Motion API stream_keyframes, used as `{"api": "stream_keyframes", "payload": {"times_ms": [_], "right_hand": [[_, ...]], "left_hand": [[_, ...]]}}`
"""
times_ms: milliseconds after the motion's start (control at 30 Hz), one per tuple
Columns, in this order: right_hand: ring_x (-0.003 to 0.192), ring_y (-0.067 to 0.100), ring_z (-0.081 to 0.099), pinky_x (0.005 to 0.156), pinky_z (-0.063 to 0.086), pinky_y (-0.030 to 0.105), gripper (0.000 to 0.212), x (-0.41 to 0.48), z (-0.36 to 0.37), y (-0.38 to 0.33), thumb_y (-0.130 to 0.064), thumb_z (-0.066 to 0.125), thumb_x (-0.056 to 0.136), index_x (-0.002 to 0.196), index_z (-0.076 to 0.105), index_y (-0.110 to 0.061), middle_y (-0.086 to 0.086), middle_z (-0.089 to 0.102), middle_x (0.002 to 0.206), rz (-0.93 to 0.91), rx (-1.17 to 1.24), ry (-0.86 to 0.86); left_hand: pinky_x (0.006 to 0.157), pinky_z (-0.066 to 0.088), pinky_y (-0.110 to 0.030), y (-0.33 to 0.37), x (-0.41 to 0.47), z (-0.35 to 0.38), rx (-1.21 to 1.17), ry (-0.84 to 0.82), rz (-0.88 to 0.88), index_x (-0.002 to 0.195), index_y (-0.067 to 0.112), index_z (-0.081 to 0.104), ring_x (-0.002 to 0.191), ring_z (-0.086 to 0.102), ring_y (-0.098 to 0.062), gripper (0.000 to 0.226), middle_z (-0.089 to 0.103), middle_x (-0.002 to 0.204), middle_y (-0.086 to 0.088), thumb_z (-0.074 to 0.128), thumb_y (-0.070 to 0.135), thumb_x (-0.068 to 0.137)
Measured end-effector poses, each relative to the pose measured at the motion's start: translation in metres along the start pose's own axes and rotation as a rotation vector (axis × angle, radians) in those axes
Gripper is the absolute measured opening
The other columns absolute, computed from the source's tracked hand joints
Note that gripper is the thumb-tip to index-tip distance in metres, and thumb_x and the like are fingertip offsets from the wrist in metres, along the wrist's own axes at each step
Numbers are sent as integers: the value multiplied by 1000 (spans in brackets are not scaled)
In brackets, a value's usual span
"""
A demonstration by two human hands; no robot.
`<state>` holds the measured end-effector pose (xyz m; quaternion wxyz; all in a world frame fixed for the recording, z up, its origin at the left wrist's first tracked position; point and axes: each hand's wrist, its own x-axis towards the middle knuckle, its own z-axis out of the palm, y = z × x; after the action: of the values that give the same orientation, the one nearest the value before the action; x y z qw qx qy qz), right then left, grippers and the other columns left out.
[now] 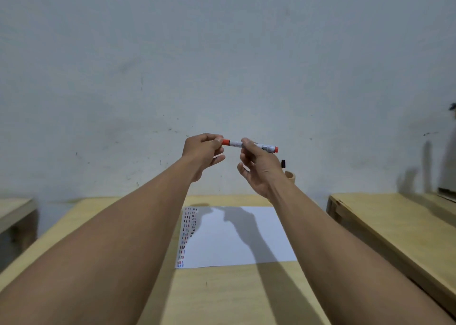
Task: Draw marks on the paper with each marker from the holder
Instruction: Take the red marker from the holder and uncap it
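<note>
A red marker [235, 143] with a white barrel lies level in the air above the table, held at both ends. My left hand [203, 152] pinches its red cap end. My right hand [259, 169] grips the barrel near the middle, and the red tail end pokes out to the right. Below lies the white paper [234, 240], with columns of short red, blue and dark marks down its left edge. The wooden holder [291, 176] stands behind my right hand, partly hidden, with a black marker [283, 163] sticking up from it.
The paper rests on a light wooden table [222, 295] set against a pale wall. A second wooden table [394, 223] stands to the right across a gap, and another table's corner [14, 211] shows at the left.
</note>
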<state>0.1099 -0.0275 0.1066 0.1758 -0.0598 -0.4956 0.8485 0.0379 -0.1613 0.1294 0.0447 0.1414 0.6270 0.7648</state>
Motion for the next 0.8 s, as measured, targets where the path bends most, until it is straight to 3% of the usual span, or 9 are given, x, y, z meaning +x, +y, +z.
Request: {"api": "stream_keyframes", "payload": {"times_ms": [233, 333, 433, 600, 700, 800], "right_hand": [[61, 7, 64, 60, 55, 21, 9, 1, 17, 20, -13, 71, 94, 99, 73, -6, 3, 69, 73, -32, -66, -42], [57, 10, 61, 57, 55, 19, 11, 2, 20, 26, -9, 69, 93, 98, 70, 1, 7, 66, 70, -59, -58, -37], [57, 11, 60, 57, 55, 19, 8, 3, 22, 33, -8, 68, 92, 94, 69, 0, 7, 66, 68, -69, -60, -31], [62, 11, 61, 58, 53, 23, 4, 0, 19, 46, -13, 69, 90, 88, 71, -11, 2, 68, 71, -41, -276, -39], [65, 12, 65, 61, 55, 25, 9, -1, 17, 59, -12, 66, 90, 97, 72, -12, 4, 72, 78, 6, -309, -54], [68, 13, 67, 64, 56, 26, 14, 0, 13, 75, -9, 62, 93, 104, 70, -10, 7, 71, 83, 52, -376, -86]], "left_hand": [[71, 63, -29, -5, -4, -27, 115, -120, 6, 105, -2, 71, 84, 66, -18, 19, 67, 92, -11, 66, 14, 95], [72, 64, -32, -8, -7, -35, 162, -144, -2, 97, -3, 71, 78, 62, -18, 24, 61, 83, -10, 63, 20, 98], [73, 64, -35, -12, -5, -49, 231, -96, -7, 95, -3, 71, 71, 59, -17, 29, 59, 80, -9, 63, 25, 98], [75, 63, -39, -33, 2, -87, 440, 34, 20, 91, 1, 72, 72, 64, -18, 23, 76, 94, -9, 74, 23, 89], [73, 63, -37, -52, 1, -107, 639, 145, 59, 87, 6, 73, 72, 67, -19, 18, 77, 84, -7, 82, 20, 80], [67, 56, -27, -72, -1, -123, 817, 147, 88, 81, 12, 78, 75, 65, -22, 7, 75, 82, -6, 82, 16, 76]]}}
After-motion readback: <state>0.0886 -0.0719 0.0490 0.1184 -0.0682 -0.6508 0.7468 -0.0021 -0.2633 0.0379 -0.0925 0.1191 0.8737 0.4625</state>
